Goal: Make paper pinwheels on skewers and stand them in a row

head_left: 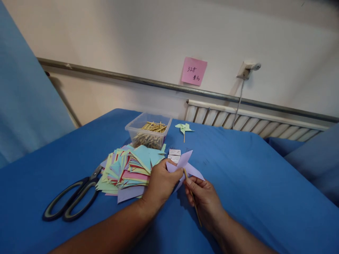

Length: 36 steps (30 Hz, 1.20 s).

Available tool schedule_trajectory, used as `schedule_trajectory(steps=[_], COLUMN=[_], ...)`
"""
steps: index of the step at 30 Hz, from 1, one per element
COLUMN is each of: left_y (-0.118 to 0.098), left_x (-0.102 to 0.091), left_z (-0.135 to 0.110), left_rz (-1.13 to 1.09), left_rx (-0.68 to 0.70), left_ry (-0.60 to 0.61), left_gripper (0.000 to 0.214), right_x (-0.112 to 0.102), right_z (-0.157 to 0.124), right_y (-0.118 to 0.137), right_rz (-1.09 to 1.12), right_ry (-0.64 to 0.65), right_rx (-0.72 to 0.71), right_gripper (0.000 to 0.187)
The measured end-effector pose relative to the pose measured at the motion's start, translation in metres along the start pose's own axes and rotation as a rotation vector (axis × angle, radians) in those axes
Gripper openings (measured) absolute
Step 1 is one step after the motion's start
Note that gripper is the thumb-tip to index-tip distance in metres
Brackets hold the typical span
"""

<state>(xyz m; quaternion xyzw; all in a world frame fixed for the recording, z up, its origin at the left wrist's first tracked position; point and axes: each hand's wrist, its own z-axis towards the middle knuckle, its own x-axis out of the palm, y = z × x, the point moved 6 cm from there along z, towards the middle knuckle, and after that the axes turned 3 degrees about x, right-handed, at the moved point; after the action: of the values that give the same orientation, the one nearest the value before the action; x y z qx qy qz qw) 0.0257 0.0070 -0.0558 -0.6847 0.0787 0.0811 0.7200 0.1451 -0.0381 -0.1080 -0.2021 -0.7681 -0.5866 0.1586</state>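
Observation:
My left hand [160, 183] is closed around a folded lavender paper pinwheel [185, 165], pinching its centre. My right hand [205, 199] grips a thin wooden stick [192, 197] whose top end meets the pinwheel's middle. Both hands hover just above the blue cloth, right of a messy pile of coloured paper pieces [127, 169]. A loose lavender sheet [131, 193] lies under the pile's near edge.
Large black-handled scissors [72, 199] lie left of the pile. A clear plastic box of wooden sticks [148, 131] stands behind it. A finished pale green pinwheel [184, 129] lies further back. Small white packets [174, 154] sit by the pile. A pink note [194, 71] hangs on the wall.

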Motion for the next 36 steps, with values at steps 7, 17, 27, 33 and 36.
schedule_trajectory(steps=[7,17,27,33,36], left_y=[0.0008,0.0067,0.0063,0.0049,0.0038], left_x=[0.0014,0.0035,0.0056,0.006,0.005], left_z=[-0.0004,0.0016,0.0004,0.0009,0.0013], left_rz=[0.021,0.002,-0.034,-0.042,-0.047], left_rx=[0.009,0.008,-0.008,-0.021,-0.034], left_ry=[0.01,0.038,0.096,0.116,0.104], left_gripper=[0.014,0.013,0.016,0.016,0.017], right_x=[-0.0024,-0.0034,-0.0064,-0.0023,-0.0001], right_z=[-0.0001,0.0019,0.0028,0.0011,-0.0006], right_y=[-0.0023,-0.0025,-0.0042,-0.0011,-0.0025], right_rz=[0.025,0.019,0.011,0.014,0.025], right_ry=[0.016,0.026,0.021,0.026,0.047], right_rx=[0.019,0.01,0.002,0.003,0.008], right_gripper=[0.028,0.028,0.026,0.029,0.028])
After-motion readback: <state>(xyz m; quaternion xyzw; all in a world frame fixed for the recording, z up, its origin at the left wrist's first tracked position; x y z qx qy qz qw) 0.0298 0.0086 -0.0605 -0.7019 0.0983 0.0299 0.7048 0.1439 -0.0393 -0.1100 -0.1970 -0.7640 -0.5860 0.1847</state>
